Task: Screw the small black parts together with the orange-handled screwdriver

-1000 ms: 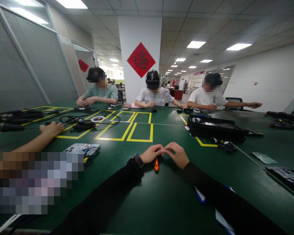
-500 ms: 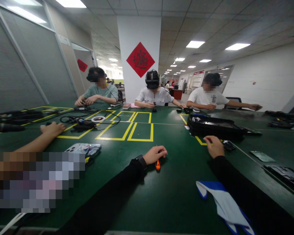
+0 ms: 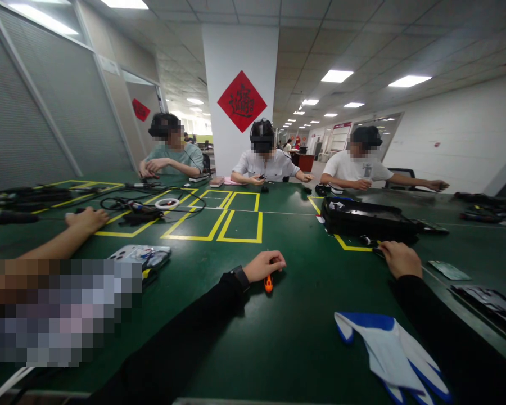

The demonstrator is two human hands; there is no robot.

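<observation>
My left hand (image 3: 265,266) lies on the green table (image 3: 295,343), its fingers curled together over an orange-handled tool, which looks like a screwdriver (image 3: 269,283). The handle points toward me, and a thin shaft shows just beyond the hand. Farther right, my right hand (image 3: 401,260) has its fingertips closed on a small dark part (image 3: 378,251), mostly hidden by the fingers. A long black plastic housing (image 3: 369,216) sits just behind this hand. Below my right forearm lies a white and blue glove (image 3: 390,351).
A green circuit board (image 3: 449,270) and a dark flat panel (image 3: 489,309) lie at the right. Yellow tape rectangles (image 3: 240,241) mark the table. On the left are cables (image 3: 141,214), a white ring (image 3: 167,203) and a neighbour's hand (image 3: 86,220). Several people sit opposite.
My right hand has shifted right and its fingers have closed on the small dark part beside the housing. My left hand has stayed over the orange-handled tool.
</observation>
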